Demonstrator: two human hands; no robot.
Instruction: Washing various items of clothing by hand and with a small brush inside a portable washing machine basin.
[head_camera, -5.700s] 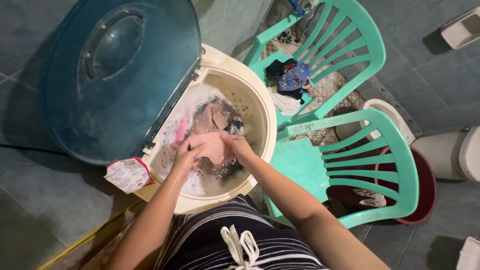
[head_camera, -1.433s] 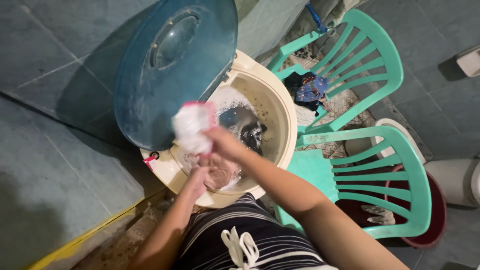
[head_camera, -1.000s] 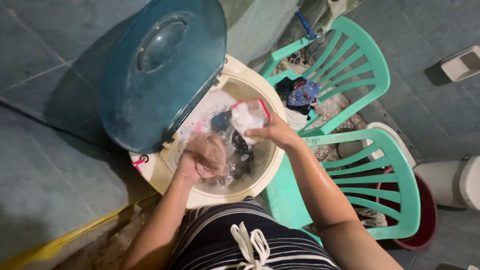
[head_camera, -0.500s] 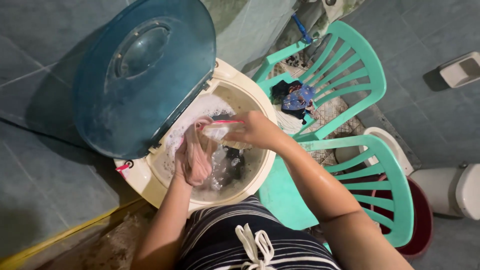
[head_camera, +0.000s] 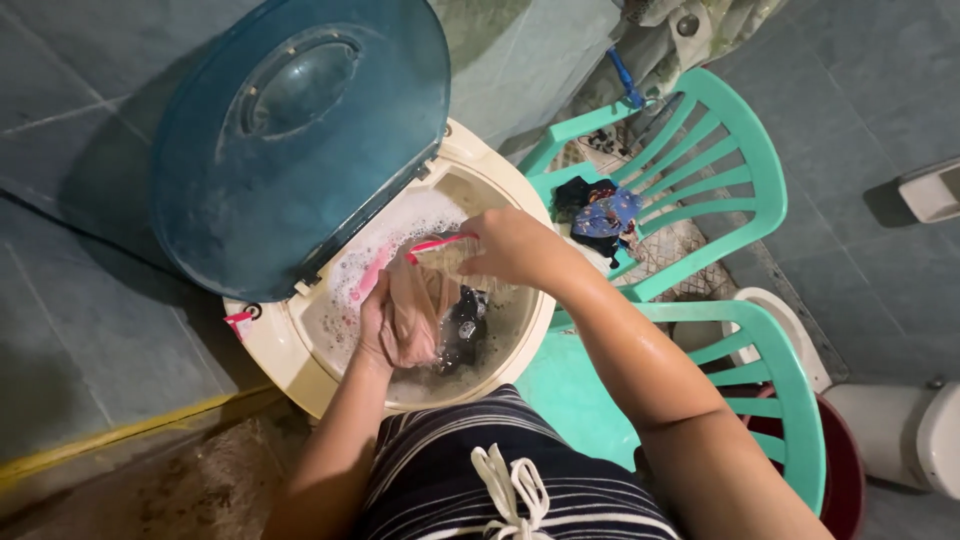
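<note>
A round cream washing tub (head_camera: 300, 365) stands in front of me, its blue translucent lid (head_camera: 290, 140) tipped open to the upper left. Soapy water and dark clothes (head_camera: 465, 330) lie inside. My left hand (head_camera: 378, 325) grips the lower part of a wet beige-pink garment (head_camera: 415, 305) with a red-pink trim. My right hand (head_camera: 505, 245) holds the garment's upper edge above the foam, stretching it between both hands.
Two green plastic chairs (head_camera: 700, 180) stand right of the tub; the far one holds folded dark and blue clothes (head_camera: 600, 210). A dark red bucket (head_camera: 845, 470) and a white container (head_camera: 920, 440) sit at the lower right. Grey floor tiles surround everything.
My right hand lifted a white-pink garment high, then brought it back down over the tub. Both hands now hold the beige-pink cloth stretched above the suds.
</note>
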